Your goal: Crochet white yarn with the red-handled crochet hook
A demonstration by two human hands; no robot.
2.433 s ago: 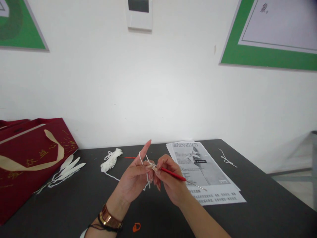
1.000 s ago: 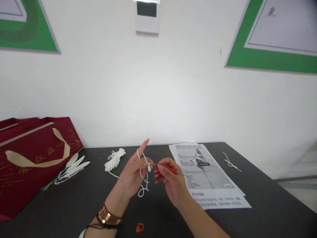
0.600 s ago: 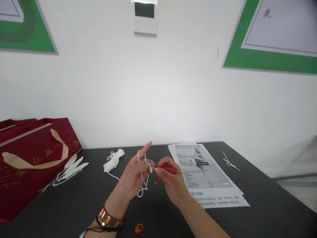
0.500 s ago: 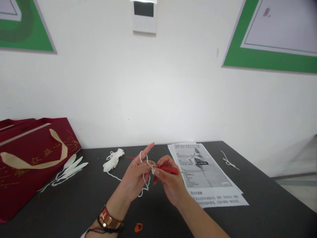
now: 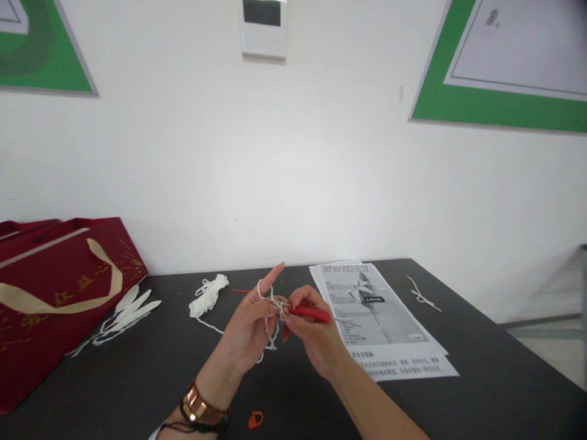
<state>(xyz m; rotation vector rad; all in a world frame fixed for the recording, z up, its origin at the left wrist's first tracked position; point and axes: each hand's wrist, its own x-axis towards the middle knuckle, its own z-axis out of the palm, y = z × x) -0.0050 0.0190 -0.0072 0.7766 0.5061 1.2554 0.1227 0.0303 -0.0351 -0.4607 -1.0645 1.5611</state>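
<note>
My left hand point(image 5: 250, 324) is raised over the dark table point(image 5: 137, 379) with its index finger stretched up and white yarn point(image 5: 271, 337) looped round it; thumb and other fingers pinch the yarn. My right hand point(image 5: 316, 336) grips a red-handled crochet hook point(image 5: 312, 313), its metal tip pointing left into the yarn loops at my left fingertips. The two hands touch at the fingertips. A tail of the yarn hangs below them.
A white yarn bundle point(image 5: 207, 295) lies beyond my left hand. White petal-shaped pieces point(image 5: 123, 313) lie beside a dark red gift bag point(image 5: 55, 287) at left. Printed instruction sheets point(image 5: 380, 318) lie at right, a short yarn scrap point(image 5: 422, 297) beyond. A small orange clip point(image 5: 255, 419) lies near my wrist.
The hook's tip has been drawn in close to my left fingertips and turned slightly. The hanging yarn tail has shortened and shifted. The head view has dipped a little.
</note>
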